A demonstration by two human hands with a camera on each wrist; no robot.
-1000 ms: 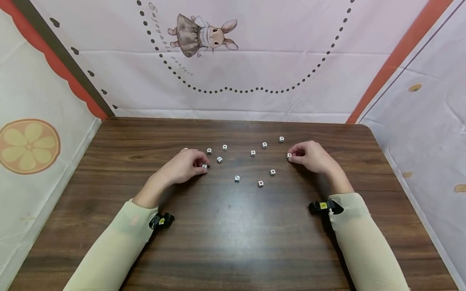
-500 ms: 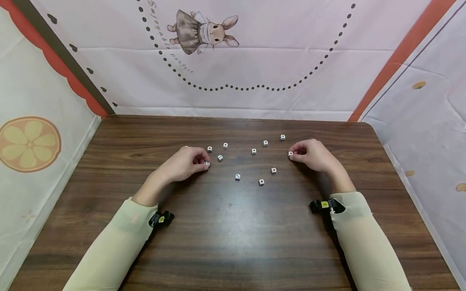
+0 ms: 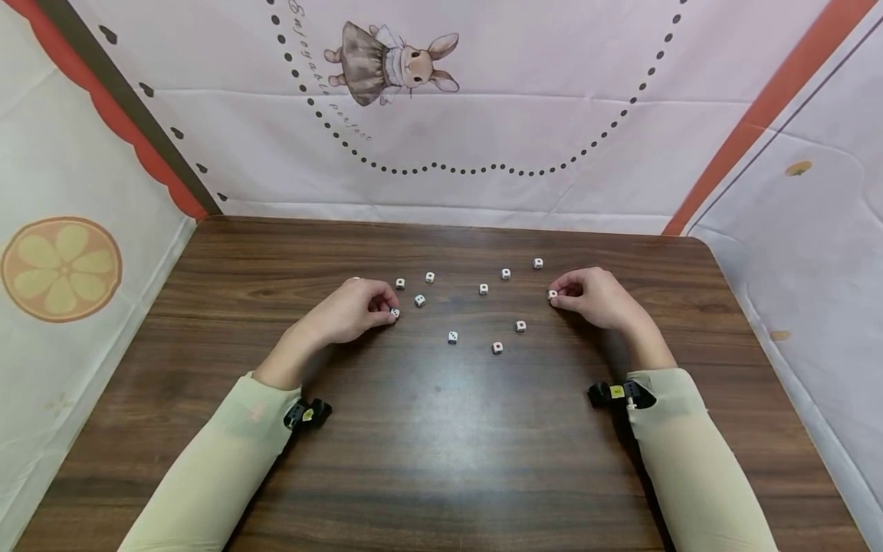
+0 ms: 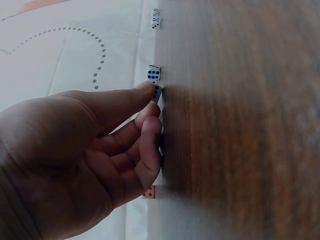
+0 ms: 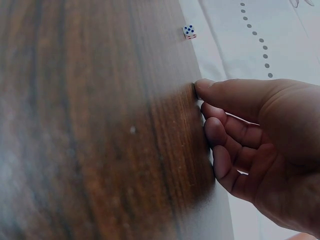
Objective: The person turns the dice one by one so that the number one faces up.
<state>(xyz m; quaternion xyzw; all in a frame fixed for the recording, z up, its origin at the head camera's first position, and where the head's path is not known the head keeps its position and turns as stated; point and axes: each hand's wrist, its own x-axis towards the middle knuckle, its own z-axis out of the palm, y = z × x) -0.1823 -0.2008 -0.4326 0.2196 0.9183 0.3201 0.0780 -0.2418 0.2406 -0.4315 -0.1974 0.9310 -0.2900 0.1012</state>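
My left hand pinches a small white die between thumb and fingertips, low over the wooden table. In the left wrist view this die shows blue pips, partly covered by the thumb. Just beyond it sits another die with blue pips. On the right side, my right hand holds a die between thumb and forefinger at the tabletop. The thumb hides that die in the right wrist view. Two dice, one and another, lie close to my left fingertips.
Between the hands lie several more dice, among them one with a red pip and one nearer the left. A die sits behind my right fingers. Another die peeks out past my left hand. A printed cloth hangs behind the table.
My left hand has shifted slightly right with its die, whose visible face has turned a little. The right hand and the loose dice have stayed put; the head view has moved slightly.
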